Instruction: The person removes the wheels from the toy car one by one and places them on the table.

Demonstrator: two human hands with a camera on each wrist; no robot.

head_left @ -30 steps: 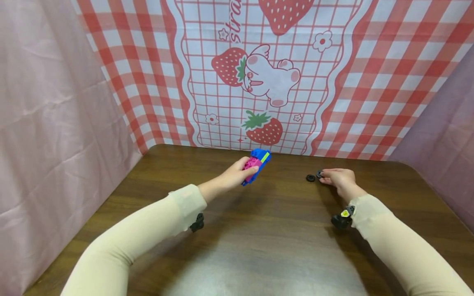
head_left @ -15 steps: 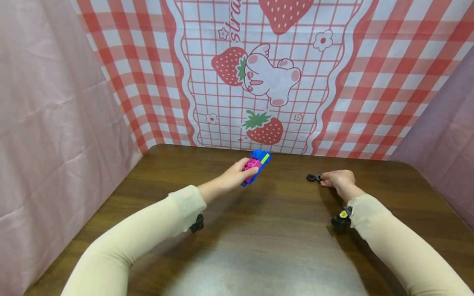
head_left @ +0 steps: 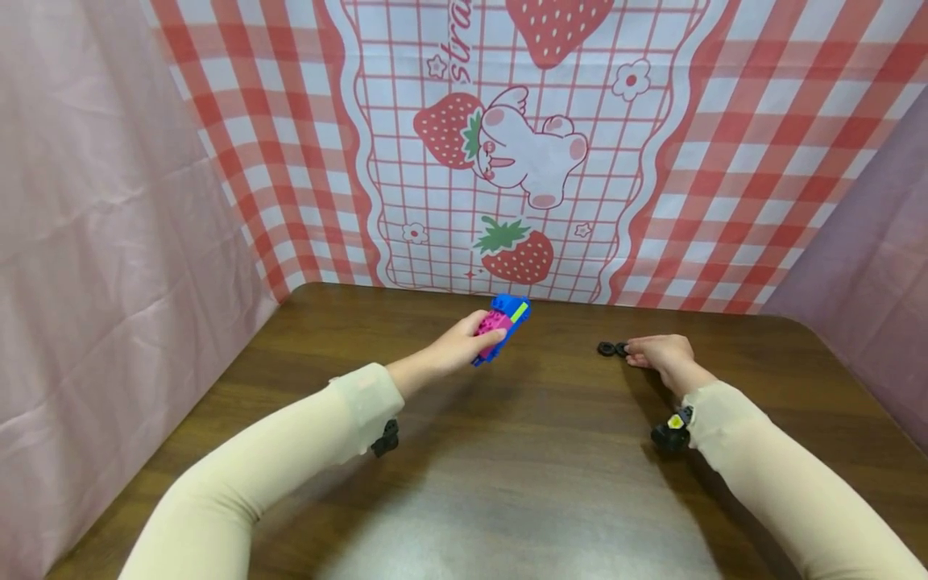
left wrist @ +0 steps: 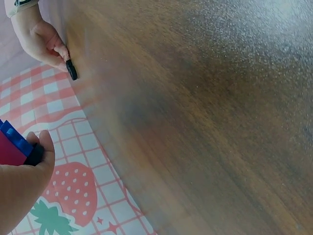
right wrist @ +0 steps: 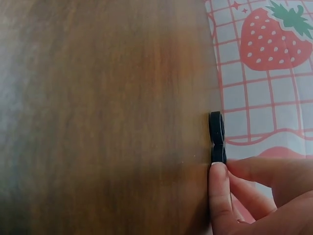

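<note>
My left hand point(head_left: 455, 342) grips a blue and pink toy block car point(head_left: 516, 312) above the table, its thumb across the pink part. In the left wrist view the car's blue edge point(left wrist: 18, 141) shows beside a black piece point(left wrist: 35, 154) near the fingers; most of the car is cut off there. Over at the right, my right hand point(head_left: 665, 354) pinches a small black tyre point(right wrist: 218, 153) between thumb and fingertips, low at the tabletop. A second black tyre point(right wrist: 215, 127) lies right beside it, the two seemingly touching.
The brown wooden table point(head_left: 522, 451) spreads out in front of me. Behind it hangs a red and white checked strawberry cloth point(head_left: 725, 185). Pink drapes point(head_left: 123, 242) close off the sides. A black wrist camera point(head_left: 670, 433) sits under my right sleeve.
My right hand has lowered slightly, and the tyre in its fingers has gone from tilted to lying close beside the other tyre. The left hand and toy car have stayed nearly still.
</note>
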